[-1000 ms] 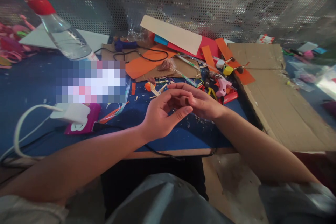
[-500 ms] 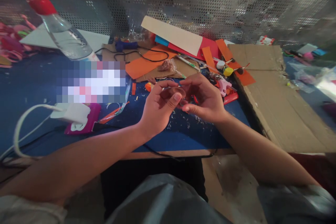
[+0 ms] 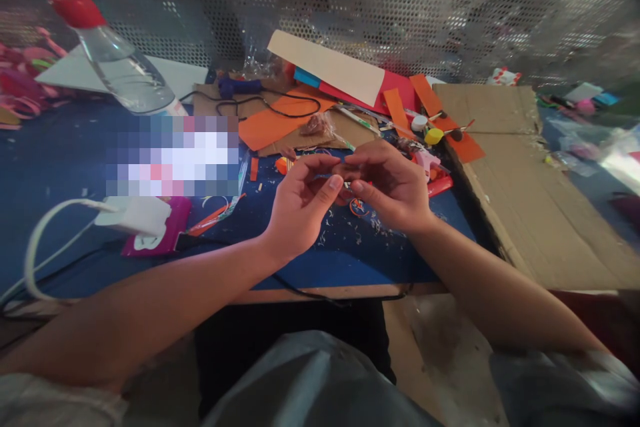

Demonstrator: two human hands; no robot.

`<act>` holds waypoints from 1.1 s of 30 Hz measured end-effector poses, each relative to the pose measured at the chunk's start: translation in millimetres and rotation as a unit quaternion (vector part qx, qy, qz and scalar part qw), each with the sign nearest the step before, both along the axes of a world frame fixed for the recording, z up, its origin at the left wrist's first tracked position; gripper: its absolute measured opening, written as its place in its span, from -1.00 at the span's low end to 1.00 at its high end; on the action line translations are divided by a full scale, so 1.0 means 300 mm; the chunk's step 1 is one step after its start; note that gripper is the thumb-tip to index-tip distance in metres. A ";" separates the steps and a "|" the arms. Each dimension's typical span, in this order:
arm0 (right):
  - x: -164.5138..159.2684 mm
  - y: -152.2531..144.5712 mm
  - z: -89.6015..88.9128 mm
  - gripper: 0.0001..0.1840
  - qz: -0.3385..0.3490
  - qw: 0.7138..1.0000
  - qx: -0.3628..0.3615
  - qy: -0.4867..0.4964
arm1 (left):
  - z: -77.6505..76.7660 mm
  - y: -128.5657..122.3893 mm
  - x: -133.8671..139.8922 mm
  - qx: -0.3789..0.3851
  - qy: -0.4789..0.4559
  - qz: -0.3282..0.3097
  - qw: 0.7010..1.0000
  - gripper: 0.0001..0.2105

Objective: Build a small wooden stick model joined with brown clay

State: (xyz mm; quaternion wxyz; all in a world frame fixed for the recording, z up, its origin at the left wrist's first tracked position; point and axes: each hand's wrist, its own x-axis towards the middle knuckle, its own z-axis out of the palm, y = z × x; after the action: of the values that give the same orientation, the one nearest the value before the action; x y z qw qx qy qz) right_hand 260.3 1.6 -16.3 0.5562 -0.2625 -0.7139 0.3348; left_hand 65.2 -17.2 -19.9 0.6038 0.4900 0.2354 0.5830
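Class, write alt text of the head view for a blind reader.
A person's bare left hand and right hand are close together above a blue tabletop; anything between them is unclear. Flat orange sheets lie beyond; a clear, red-capped plastic bottle is at left.

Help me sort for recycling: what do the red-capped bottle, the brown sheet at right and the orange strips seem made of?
Bottle: probably clear, glossy plastic; see-through, bright highlights.
Brown sheet: likely matt cardboard; creased, ragged edge.
Orange strips: matt, perhaps paper or foam; flat, evenly coloured.

No readable text or labels
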 end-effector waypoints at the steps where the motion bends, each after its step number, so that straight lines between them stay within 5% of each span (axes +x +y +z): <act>1: 0.001 -0.001 0.000 -0.59 0.002 1.000 -0.007 -0.002 | 0.000 0.000 0.000 0.006 0.007 0.005 1.000 -0.62; 17: -0.005 -0.001 -0.001 -0.62 -0.023 1.000 0.008 -0.006 | 0.009 0.003 -0.001 0.046 0.027 0.023 0.998 -0.66; 33: 0.005 -0.002 0.013 -0.64 -0.047 0.997 0.044 -0.048 | 0.002 0.006 -0.003 -0.052 -0.015 -0.076 0.996 -0.57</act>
State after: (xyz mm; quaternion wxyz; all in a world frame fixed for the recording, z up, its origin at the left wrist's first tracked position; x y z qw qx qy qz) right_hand 261.7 1.1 -12.3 0.5470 -0.2865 -0.7412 0.2634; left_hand 64.4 -15.4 -19.2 0.6742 0.4657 0.2187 0.5299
